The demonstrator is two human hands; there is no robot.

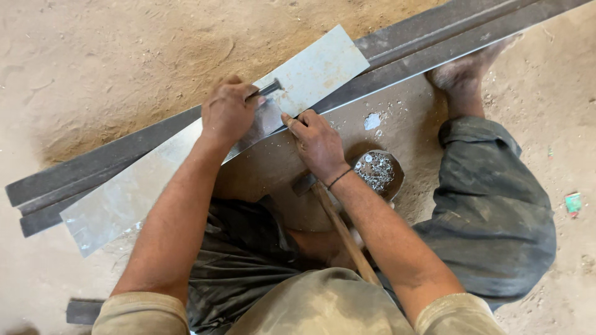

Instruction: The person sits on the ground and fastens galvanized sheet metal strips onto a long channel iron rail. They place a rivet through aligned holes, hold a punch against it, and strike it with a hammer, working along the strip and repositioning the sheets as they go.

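Sleeves: two tan cuffs are seen at the very bottom edge, with both bare forearms stretched out over a folded knee in dark grey trousers (490, 217).

Hammer: a wooden-handled hammer (338, 226) is laid between the arms, tilted, its head tucked just under the right wrist. It's not gripped by anything, just resting there.

Scrap bowl: a small dark metal dish (380, 172) full of shiny offcuts is parked just beside the right wrist, on the round flat metal plate (410, 118) that the work is done on.

Right hand: the right hand (318, 144) is laid flat-ish on the near edge of the sheet, fingers pressed down on it and the thumb pointed at the other hand. Nothing is actually clutched here, the strip is only pinned down.

Left hand: the left hand (228, 111) is wrapped tight in a fist around a dark chisel (271, 88), whose tip pokes out onto the sheet.

Sheet: a long pale metal strip (316, 68) is stretched diagonally from lower left to upper right, under both hands, resting partly on the round plate and partly on the bars.

Bars: long dark steel bars (434, 37) are run alongside and beneath the strip's far edge.

Foot: a bare foot (462, 71) is planted against the bars at upper right.

Ground: sandy dirt floor (124, 56) is seen all around.
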